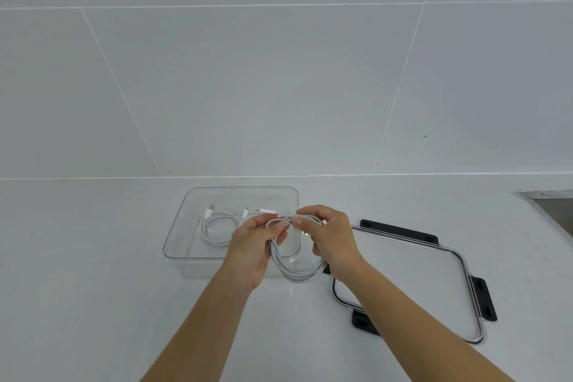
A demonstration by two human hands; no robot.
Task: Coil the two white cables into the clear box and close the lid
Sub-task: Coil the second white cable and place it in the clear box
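A clear box point(176, 242) stands open on the white counter. One white cable point(214, 226) lies coiled in its left half. The second white cable point(294, 270) hangs as a coil of several loops above the box's near right corner. My left hand point(251, 245) pinches the top of that coil from the left, and my right hand point(331, 239) grips it from the right. One plug end point(266, 211) sticks out leftward above my fingers. The clear lid point(418, 282) with black clips lies flat to the right of the box.
A tiled wall rises behind the counter. The edge of a metal sink point(552, 205) shows at the far right. Bare counter point(93, 288) lies to the left of the box and in front of it.
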